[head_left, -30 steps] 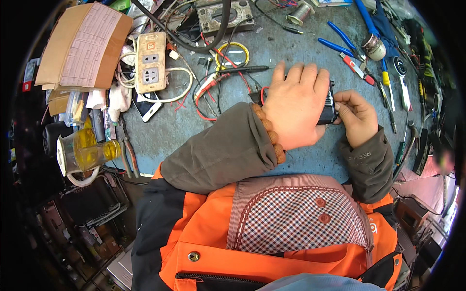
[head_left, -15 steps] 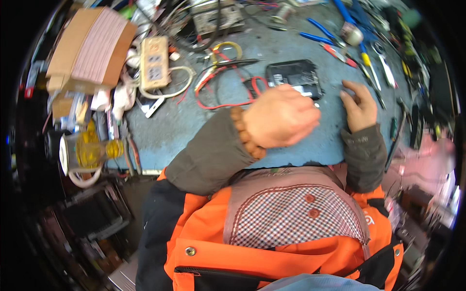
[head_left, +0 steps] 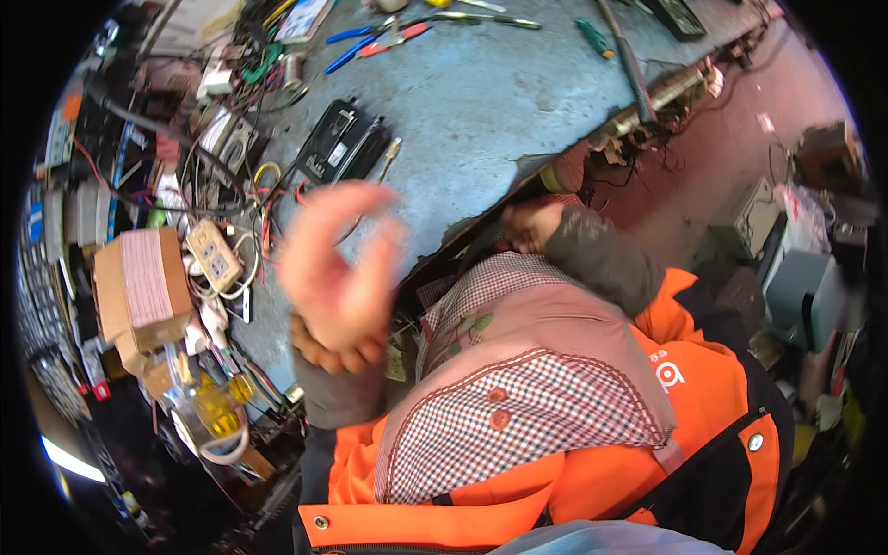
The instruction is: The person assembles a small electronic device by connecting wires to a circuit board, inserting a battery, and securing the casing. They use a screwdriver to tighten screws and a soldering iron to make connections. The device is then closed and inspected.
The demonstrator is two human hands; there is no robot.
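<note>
My left hand (head_left: 340,268), blurred by motion and with a beaded bracelet (head_left: 338,347) at the wrist, is raised near the bench's front edge. Its thumb and fingers curve apart, with nothing seen between them. Beyond it on the blue bench lies a flat black device (head_left: 340,143) with a pale label. A thin rod or cable end with a light tip (head_left: 392,155) lies along its right side; I cannot tell which it is. My right hand (head_left: 535,227) is low at the bench edge, close to my checked apron (head_left: 518,416). Shadow and blur hide its fingers.
Pliers with blue handles (head_left: 351,35) and other tools lie at the far side. A hammer-like tool (head_left: 629,69) and a green-handled screwdriver (head_left: 594,39) rest at the right. A power strip (head_left: 214,256), cardboard box (head_left: 143,287) and glass jar with yellow liquid (head_left: 217,412) crowd the left.
The view has turned to the right. My left hand has come away from beside the black device. My right hand has left the bench top and dropped to its front edge.
</note>
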